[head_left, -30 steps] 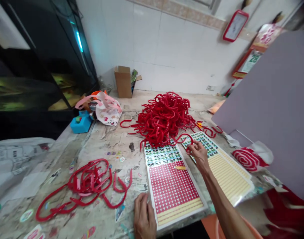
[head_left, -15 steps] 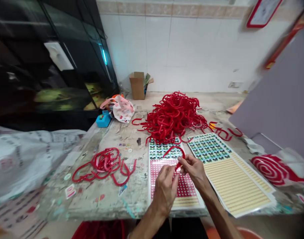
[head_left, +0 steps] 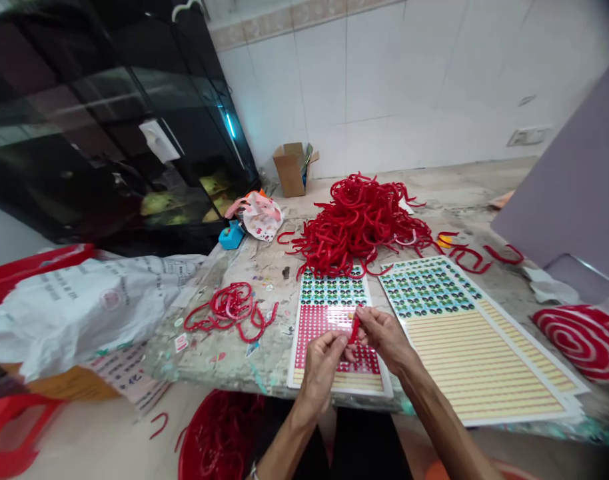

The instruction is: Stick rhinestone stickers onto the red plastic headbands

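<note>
Between my hands is a red curved strip, seen nearly end-on over a sticker sheet with green-blue and red rows. My right hand pinches its upper part. My left hand has thumb and fingers pressed together at its lower end. A big heap of red strips lies behind the sheet, and a smaller tangle of red strips is on the left of the table. More sticker sheets, with yellow striped rows, lie to the right of my right hand.
Along the back stand a cardboard box, a pink and white bag and a blue tape dispenser. A red basin with strips is below the front edge. Right, a red-white swirl package.
The view has swung, showing more floor at the left. The strip, an open curve before, now looks short and upright between my fingers. Both hands stay close together over the sheet.
</note>
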{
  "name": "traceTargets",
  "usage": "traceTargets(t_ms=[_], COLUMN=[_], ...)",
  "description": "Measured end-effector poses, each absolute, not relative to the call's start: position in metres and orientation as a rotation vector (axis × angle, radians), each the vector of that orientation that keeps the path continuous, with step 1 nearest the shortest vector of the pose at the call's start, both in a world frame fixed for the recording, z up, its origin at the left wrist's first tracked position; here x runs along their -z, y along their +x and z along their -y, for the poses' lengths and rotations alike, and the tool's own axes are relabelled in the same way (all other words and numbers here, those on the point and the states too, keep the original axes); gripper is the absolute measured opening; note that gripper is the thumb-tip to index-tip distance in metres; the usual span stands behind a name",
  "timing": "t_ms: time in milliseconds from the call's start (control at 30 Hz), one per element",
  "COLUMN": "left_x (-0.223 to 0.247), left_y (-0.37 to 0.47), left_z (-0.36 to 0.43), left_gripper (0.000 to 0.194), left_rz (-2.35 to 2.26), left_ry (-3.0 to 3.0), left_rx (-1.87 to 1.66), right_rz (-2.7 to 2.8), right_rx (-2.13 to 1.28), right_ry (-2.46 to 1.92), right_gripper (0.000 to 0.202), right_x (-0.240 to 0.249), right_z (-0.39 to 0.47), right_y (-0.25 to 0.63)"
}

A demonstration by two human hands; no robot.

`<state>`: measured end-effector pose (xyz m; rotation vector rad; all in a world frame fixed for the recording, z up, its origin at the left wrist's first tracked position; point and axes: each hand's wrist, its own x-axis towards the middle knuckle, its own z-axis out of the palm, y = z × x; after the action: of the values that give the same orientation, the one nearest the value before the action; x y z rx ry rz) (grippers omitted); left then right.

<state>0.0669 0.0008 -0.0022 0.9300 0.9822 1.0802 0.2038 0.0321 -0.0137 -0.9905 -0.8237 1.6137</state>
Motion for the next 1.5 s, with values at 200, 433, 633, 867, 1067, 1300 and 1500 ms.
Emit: traceTargets(t_ms=[200,433,633,867,1067,1300,1500], left_x=[0.009,0.027,0.031,0.014,-0.005,-0.009,0.026], left_y=[0.014,-0.06,-0.106,-0.126,-0.075,-0.021,-0.002], left_z=[0.0,-0.033,-0.047,-0.031,-0.013,-0.009,-0.022], left_gripper=[0.024,0.031,0.024,0.023,0.018,0.018,0.021], left_rz=[-1.001,-0.839,-0.756,-0.745,-0.713,-0.899,-1.128], left_ry=[0.768,0.499,0.453,0.502,0.614,0.773,0.761], left_rx=[-1.18,-1.08,-1.067,-1.027,-0.926,-1.09,-1.222], right_rz=[1.118,1.749,1.968,2.084,1.953,1.849,1.937], right_rx=[-1.551,-1.349,-1.299,-0.904,-0.68,-0.598,-0.217], right_ry=[-0.971,-1.125,-1.147,-1.144,-1.154,-1.319,-1.591], right_gripper=[0.03,0.03,0.029,0.029,0.025,0.032,0.023], right_x=[0.003,-0.02,-0.027,-0.009,0.009,0.028,0.062], right_z=[-0.027,-0.048,-0.067,-0.07,-0.056,-0.052,-0.059], right_y=[0.168,0.122,0.08,0.078,0.115,0.181,0.222])
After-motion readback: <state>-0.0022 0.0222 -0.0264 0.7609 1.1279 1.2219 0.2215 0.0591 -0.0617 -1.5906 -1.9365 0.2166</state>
